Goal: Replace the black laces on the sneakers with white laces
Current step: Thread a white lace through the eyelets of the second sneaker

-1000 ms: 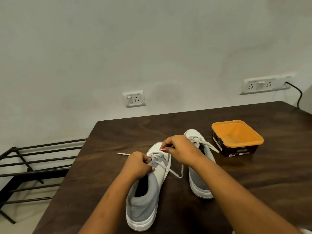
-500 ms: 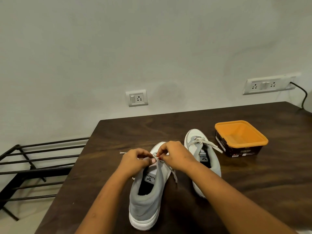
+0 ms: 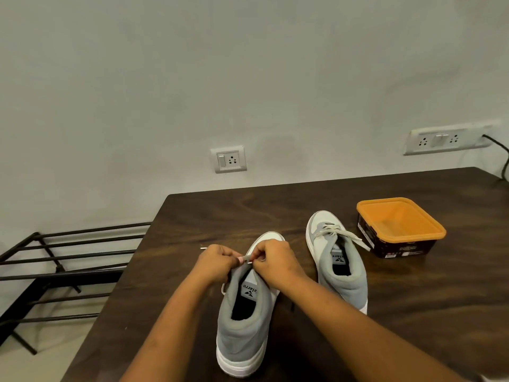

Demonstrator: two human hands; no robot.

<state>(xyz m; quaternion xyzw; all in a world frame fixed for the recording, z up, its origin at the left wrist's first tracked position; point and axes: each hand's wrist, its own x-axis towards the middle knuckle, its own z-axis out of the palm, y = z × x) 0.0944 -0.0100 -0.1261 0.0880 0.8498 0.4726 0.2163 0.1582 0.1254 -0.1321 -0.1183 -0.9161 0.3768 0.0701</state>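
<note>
Your left hand (image 3: 217, 261) and right hand (image 3: 271, 261) are both curled up right over the tongue of the near sneaker (image 3: 245, 326). Each pinches the white lace (image 3: 246, 257), which runs between your fingertips. The second sneaker (image 3: 340, 260) sits on the table (image 3: 192, 216) just right of your right hand, laced in white. The orange tub (image 3: 399, 226) is further right.

A: plain grey-white wall (image 3: 248, 64), dark wood table (image 3: 220, 210) against it, right?
B: yep. one socket (image 3: 228, 159) mid-wall, switch panel (image 3: 446, 139) further right with a black cable (image 3: 494, 139), black metal rack (image 3: 68, 260) left on pale floor (image 3: 41, 365).
</note>
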